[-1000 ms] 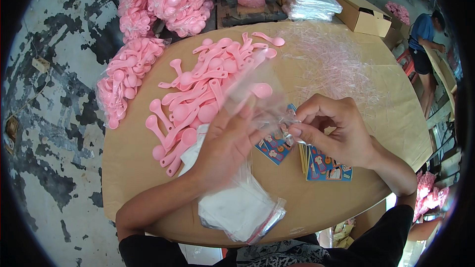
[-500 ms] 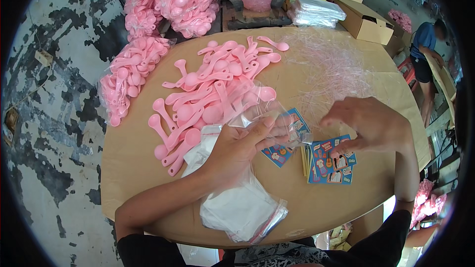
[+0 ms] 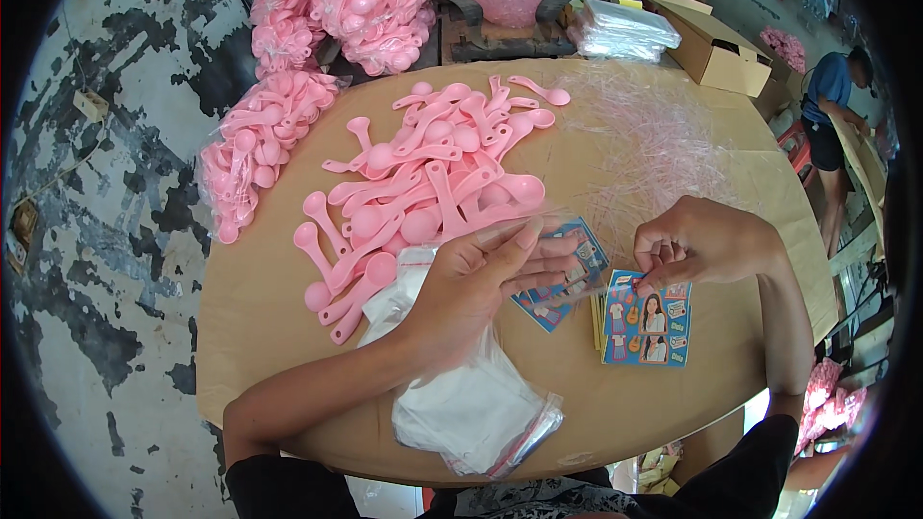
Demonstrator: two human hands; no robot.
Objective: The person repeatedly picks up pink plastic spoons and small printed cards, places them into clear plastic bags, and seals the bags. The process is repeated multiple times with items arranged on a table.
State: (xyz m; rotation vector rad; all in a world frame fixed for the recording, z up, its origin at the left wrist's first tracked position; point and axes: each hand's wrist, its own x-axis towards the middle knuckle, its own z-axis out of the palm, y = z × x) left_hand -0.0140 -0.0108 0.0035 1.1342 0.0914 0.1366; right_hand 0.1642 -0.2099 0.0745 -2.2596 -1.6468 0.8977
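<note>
My left hand (image 3: 486, 274) holds a clear plastic bag (image 3: 553, 296), thumb over it and fingers beneath. The bag's thin sheet stretches toward my right hand (image 3: 710, 242). That hand is closed in a pinch just above a stack of blue picture cards (image 3: 646, 332); what lies between its fingertips is too small to make out. More blue cards (image 3: 544, 315) lie under the bag and my left fingers. Below my left wrist lies a pile of flat clear bags (image 3: 471, 399). Loose pink measuring spoons (image 3: 423, 183) are heaped beyond my left hand.
Bagged pink spoons (image 3: 255, 149) lie at the table's left edge, with larger bags (image 3: 351, 5) behind. Thin clear strips (image 3: 663, 139) are scattered at the far right. Packed plastic sleeves (image 3: 623, 31) and a cardboard box (image 3: 721, 53) stand beyond. A person (image 3: 829, 111) works at right.
My right hand has closed from open fingers into a pinch over the card stack. The bag in my left hand has tilted flatter, and the head view has shifted slightly.
</note>
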